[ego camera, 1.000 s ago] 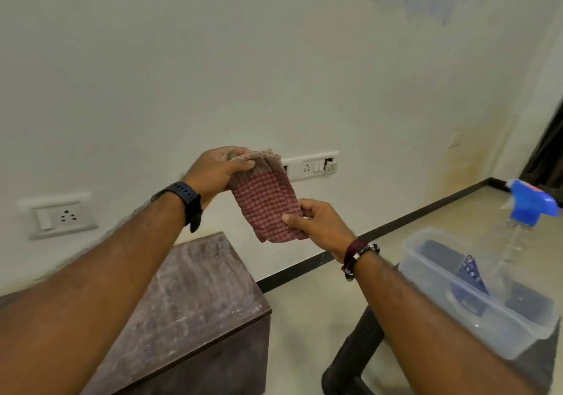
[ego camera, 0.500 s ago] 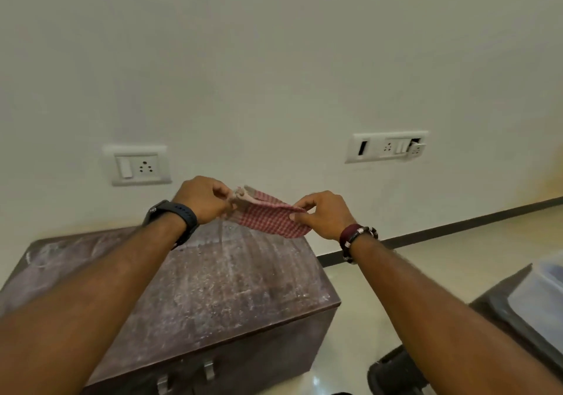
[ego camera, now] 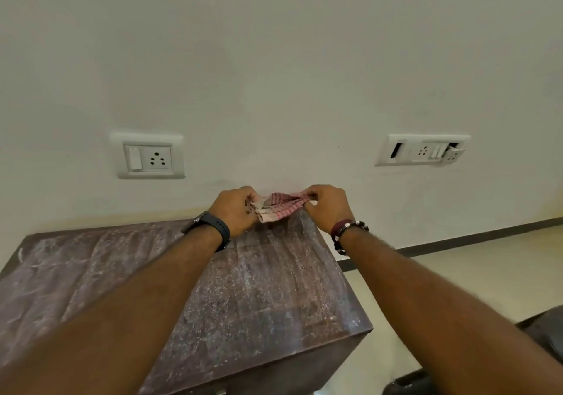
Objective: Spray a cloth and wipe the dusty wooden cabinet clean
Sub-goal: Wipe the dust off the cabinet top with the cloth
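A folded red-checked cloth [ego camera: 278, 208] is stretched between my two hands, just above the far edge of the cabinet. My left hand [ego camera: 236, 208] pinches its left end and my right hand [ego camera: 327, 204] pinches its right end. The dark wooden cabinet [ego camera: 259, 297] stands below against the wall; its top is streaked with pale dust. No spray bottle is in view.
A white wall rises right behind the cabinet, with a socket plate [ego camera: 149, 157] at the left and a switch panel [ego camera: 423, 150] at the right. Pale floor [ego camera: 457, 272] lies to the right. A dark object [ego camera: 545, 330] shows at the right edge.
My view swung left, away from the plastic tub and spray bottle, onto the cabinet. Both hands carried the cloth from hanging upright to lying flat and low over the cabinet's back edge.
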